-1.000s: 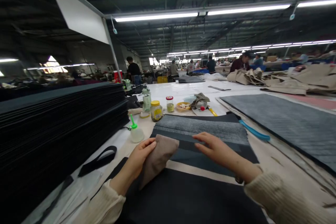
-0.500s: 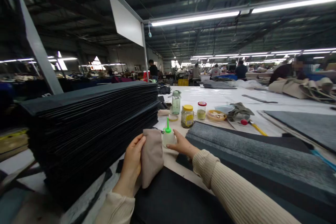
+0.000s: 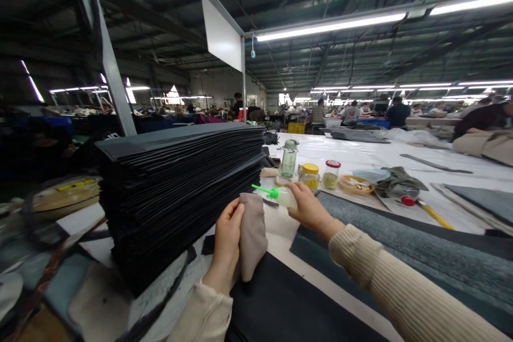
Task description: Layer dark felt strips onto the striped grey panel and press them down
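My left hand (image 3: 227,235) pinches the upper left edge of a folded piece of beige ribbed fabric (image 3: 252,238), which hangs upright. In my right hand (image 3: 311,208) is a small translucent squeeze bottle (image 3: 285,197) with a green cap and a long green nozzle. The bottle is tipped on its side, and its nozzle points left, just above the fabric's top edge. Below the fabric lies a black sheet (image 3: 296,304). A tall stack of dark panels (image 3: 180,187) stands left of my hands.
Behind the bottle are a green drinking bottle (image 3: 289,157), a yellow-lidded jar (image 3: 309,175), a red-lidded jar (image 3: 331,175) and an orange dish (image 3: 356,184). Grey fabric (image 3: 385,224) lies to the right, near a yellow-handled tool (image 3: 436,216). Several people work farther back.
My right hand has closed on the squeeze bottle, lifted it off the table and tipped it leftward toward the fabric. The whole view has shifted, so things appear farther right.
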The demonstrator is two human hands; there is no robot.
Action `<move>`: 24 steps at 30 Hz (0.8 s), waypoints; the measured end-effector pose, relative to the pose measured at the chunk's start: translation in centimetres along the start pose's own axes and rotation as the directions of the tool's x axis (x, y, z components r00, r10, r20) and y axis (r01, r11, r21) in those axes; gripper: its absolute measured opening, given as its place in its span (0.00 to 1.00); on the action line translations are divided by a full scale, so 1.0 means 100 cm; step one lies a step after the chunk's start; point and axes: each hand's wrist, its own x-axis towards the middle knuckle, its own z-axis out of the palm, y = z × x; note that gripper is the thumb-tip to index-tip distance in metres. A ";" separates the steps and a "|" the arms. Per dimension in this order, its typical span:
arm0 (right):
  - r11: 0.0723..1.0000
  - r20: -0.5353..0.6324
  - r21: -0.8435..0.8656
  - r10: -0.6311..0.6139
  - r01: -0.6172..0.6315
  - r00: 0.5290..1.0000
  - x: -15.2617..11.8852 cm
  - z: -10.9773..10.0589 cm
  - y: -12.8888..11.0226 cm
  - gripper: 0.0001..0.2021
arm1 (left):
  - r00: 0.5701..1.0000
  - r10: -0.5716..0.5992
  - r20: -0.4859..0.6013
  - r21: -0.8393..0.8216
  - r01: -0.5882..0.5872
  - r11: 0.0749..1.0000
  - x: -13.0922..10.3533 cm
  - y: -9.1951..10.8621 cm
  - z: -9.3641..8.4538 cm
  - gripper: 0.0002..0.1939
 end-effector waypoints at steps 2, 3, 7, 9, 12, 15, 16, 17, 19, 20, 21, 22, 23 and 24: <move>0.988 0.014 -0.120 -0.093 0.094 0.996 0.001 -0.015 -0.004 0.30 | 1.000 0.015 0.007 0.012 -0.015 1.000 -0.001 -0.001 0.001 0.18; 0.976 0.021 -0.174 -0.126 0.128 0.992 0.001 -0.021 -0.007 0.30 | 1.000 0.018 0.013 0.018 -0.019 1.000 -0.002 -0.001 0.001 0.18; 0.916 0.048 -0.347 -0.195 0.200 0.980 0.007 -0.038 -0.022 0.28 | 1.000 0.014 0.027 0.025 -0.015 1.000 -0.003 -0.004 0.002 0.18; 0.885 0.056 -0.410 -0.217 0.220 0.975 0.011 -0.045 -0.028 0.26 | 1.000 0.011 0.024 0.022 -0.011 1.000 -0.004 -0.005 0.002 0.18; 0.835 0.061 -0.486 -0.262 0.258 0.963 0.017 -0.053 -0.033 0.23 | 1.000 0.014 0.021 0.036 -0.014 0.999 -0.004 -0.005 0.001 0.18; 0.782 0.083 -0.548 -0.303 0.297 0.949 0.023 -0.061 -0.036 0.20 | 1.000 0.018 0.017 0.070 -0.019 0.997 -0.003 -0.007 0.001 0.18; 0.766 0.094 -0.563 -0.313 0.310 0.945 0.024 -0.064 -0.037 0.20 | 1.000 0.020 0.017 0.080 -0.021 0.997 -0.003 -0.008 0.001 0.18; 0.755 0.102 -0.573 -0.320 0.319 0.942 0.026 -0.067 -0.039 0.20 | 1.000 0.022 0.019 0.087 -0.023 0.996 -0.003 -0.008 0.001 0.19; 0.745 0.113 -0.578 -0.331 0.333 0.937 0.029 -0.072 -0.042 0.19 | 0.999 0.027 0.024 0.094 -0.030 0.995 -0.002 -0.010 0.000 0.19; 0.745 0.117 -0.576 -0.333 0.337 0.936 0.030 -0.074 -0.044 0.19 | 0.999 0.029 0.025 0.095 -0.032 0.995 -0.002 -0.010 0.000 0.19; 0.747 0.119 -0.571 -0.333 0.339 0.935 0.030 -0.075 -0.044 0.19 | 0.999 0.029 0.024 0.097 -0.031 0.995 -0.002 -0.010 0.000 0.19; 0.753 0.120 -0.566 -0.329 0.337 0.937 0.030 -0.074 -0.045 0.20 | 0.999 0.028 0.023 0.099 -0.030 0.995 -0.002 -0.010 0.000 0.19; 0.761 0.121 -0.558 -0.319 0.330 0.940 0.029 -0.073 -0.044 0.20 | 0.999 0.026 0.023 0.101 -0.028 0.994 -0.002 -0.009 0.000 0.19; 0.776 0.120 -0.546 -0.300 0.316 0.946 0.027 -0.071 -0.042 0.20 | 0.999 0.026 0.022 0.102 -0.028 0.994 -0.002 -0.009 0.000 0.20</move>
